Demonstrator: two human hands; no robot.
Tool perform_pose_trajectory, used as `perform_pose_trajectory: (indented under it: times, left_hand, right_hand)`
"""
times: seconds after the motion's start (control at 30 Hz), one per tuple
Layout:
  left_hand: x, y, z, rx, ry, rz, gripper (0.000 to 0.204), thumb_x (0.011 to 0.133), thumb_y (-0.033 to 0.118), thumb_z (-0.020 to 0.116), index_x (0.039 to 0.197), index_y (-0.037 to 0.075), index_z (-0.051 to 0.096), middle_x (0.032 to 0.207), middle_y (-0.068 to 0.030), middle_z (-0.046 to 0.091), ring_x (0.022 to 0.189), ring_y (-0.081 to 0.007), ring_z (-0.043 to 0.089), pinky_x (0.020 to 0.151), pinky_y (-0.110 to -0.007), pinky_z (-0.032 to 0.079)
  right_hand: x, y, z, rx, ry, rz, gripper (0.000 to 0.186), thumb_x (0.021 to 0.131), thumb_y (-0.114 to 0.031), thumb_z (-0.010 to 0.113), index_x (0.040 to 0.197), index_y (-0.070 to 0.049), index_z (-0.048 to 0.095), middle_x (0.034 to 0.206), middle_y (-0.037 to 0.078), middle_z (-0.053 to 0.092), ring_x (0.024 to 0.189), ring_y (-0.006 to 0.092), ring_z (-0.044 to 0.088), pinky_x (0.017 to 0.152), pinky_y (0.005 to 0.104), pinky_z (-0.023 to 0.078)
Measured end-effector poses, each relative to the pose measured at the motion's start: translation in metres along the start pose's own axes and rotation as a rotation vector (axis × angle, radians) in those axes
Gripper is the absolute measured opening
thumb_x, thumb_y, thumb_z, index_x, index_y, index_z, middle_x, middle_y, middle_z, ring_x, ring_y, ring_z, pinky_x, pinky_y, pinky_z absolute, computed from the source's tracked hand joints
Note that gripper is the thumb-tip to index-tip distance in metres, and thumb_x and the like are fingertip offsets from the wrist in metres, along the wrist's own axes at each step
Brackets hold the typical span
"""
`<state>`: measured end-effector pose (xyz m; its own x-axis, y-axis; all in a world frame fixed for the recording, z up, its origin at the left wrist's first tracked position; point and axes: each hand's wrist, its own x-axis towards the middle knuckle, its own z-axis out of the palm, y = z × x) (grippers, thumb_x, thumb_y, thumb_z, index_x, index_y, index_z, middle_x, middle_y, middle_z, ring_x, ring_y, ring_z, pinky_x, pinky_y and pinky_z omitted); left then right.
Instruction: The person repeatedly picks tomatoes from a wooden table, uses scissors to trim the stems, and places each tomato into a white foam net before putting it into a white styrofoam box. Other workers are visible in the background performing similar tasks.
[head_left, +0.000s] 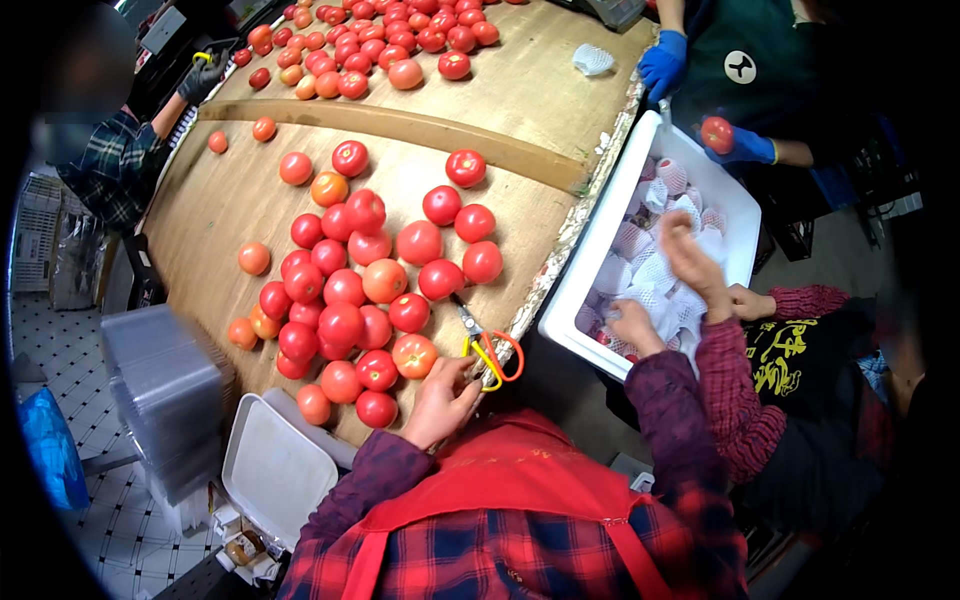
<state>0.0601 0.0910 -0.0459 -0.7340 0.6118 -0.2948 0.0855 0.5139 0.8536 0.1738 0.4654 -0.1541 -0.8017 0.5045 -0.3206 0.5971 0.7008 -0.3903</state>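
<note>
My left hand [445, 398] is at the table's front edge, fingers curled against the yellow handle of red-and-yellow scissors [485, 350], whose blades point toward several red tomatoes [341, 323] on the wooden board [210, 260]. My right hand [632, 322] reaches into a white foam box [557, 325] of items wrapped in white foam nets [650, 275]; its fingertips are curled among the nets, and what they hold is hidden. A co-worker's hand [685, 250] is raised over the same box, just beyond mine.
A blue-gloved person [745, 145] holds a tomato beyond the box. Another co-worker [120, 160] stands at the left. A wooden divider [390, 130] separates more tomatoes [405, 74] at the back. Clear plastic containers [165, 400] and a white tray [280, 460] sit at lower left.
</note>
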Motion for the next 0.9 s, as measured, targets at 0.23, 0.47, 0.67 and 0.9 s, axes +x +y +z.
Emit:
perform_pose_trajectory:
  times: [0.23, 0.47, 0.67, 0.9]
  left_hand:
    - [0.019, 0.014, 0.021, 0.378, 0.016, 0.289, 0.043, 0.078, 0.023, 0.069, 0.119, 0.013, 0.060, 0.123, -0.0146, 0.050, 0.109, -0.0328, 0.052, 0.087, -0.044, 0.044]
    - [0.046, 0.008, 0.038, 0.537, 0.142, 0.343, 0.048, 0.077, 0.038, 0.069, 0.117, 0.012, 0.059, 0.131, -0.0154, 0.046, 0.128, -0.0391, 0.036, 0.095, -0.056, 0.034]
    - [0.055, -0.002, 0.037, 0.550, 0.096, 0.426, 0.049, 0.075, 0.039, 0.072, 0.112, 0.008, 0.059, 0.110, -0.0108, 0.054, 0.121, -0.0345, 0.042, 0.093, -0.050, 0.037]
    - [0.053, -0.007, 0.020, 0.470, -0.045, 0.435, 0.030, 0.080, 0.032, 0.070, 0.077, 0.004, 0.058, 0.082, -0.0112, 0.059, 0.088, -0.0302, 0.055, 0.082, -0.043, 0.041]
  right_hand:
    - [0.012, -0.014, -0.002, -0.380, -0.533, 0.191, 0.054, 0.073, -0.042, 0.067, 0.104, 0.002, 0.068, 0.107, 0.024, 0.066, 0.103, 0.0366, 0.063, 0.089, 0.0410, 0.051]
    - [0.010, -0.030, -0.001, -0.510, -0.549, 0.153, 0.063, 0.073, -0.045, 0.069, 0.116, 0.001, 0.063, 0.120, 0.020, 0.063, 0.111, 0.0330, 0.061, 0.092, 0.0415, 0.050]
    - [0.012, -0.018, 0.004, -0.434, -0.484, 0.161, 0.059, 0.067, -0.045, 0.072, 0.104, 0.001, 0.069, 0.112, 0.021, 0.066, 0.104, 0.0329, 0.064, 0.089, 0.0405, 0.052]
    - [0.014, -0.017, 0.004, -0.427, -0.432, 0.142, 0.049, 0.066, -0.041, 0.072, 0.094, -0.001, 0.073, 0.095, 0.020, 0.070, 0.093, 0.0330, 0.068, 0.085, 0.0403, 0.053]
